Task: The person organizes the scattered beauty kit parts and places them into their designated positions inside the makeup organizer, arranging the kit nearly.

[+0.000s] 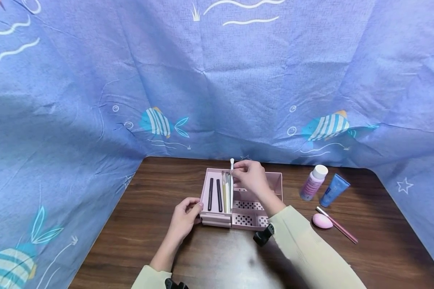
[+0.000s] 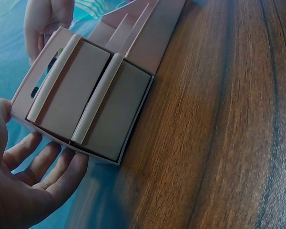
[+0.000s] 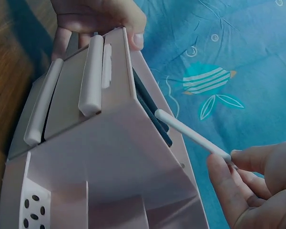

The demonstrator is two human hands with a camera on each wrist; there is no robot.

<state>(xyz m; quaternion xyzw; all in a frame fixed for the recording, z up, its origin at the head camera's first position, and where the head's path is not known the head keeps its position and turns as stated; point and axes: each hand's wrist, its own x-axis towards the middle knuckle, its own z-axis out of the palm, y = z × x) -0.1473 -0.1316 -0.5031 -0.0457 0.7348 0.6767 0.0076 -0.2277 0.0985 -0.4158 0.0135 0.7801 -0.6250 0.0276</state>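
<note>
A pink desktop organizer [image 1: 207, 188] stands on the table, two drawers [image 2: 78, 90] at its front left. My left hand [image 1: 185, 214] holds its front left corner, thumb at the top edge and fingers along the side [image 2: 43, 167]. Above the upper tray my right hand [image 1: 251, 176] pinches a slim white-handled makeup brush [image 3: 193, 136] near its far end. The handle's rounded end points down into the tray. Two black pens or pencils [image 1: 210, 194] and several thin brushes [image 1: 226, 192] lie in that tray. My right fingertips [image 3: 224, 179] close round the brush beside its metal collar.
Right of the tray are the organizer's open compartments with perforated floors [image 1: 244, 219]. Farther right stand a pink bottle with a white cap [image 1: 312, 183] and a blue tube [image 1: 334, 190]. A pink makeup sponge [image 1: 322, 221] and a pink stick [image 1: 341, 229] lie before them. Blue fabric hangs behind.
</note>
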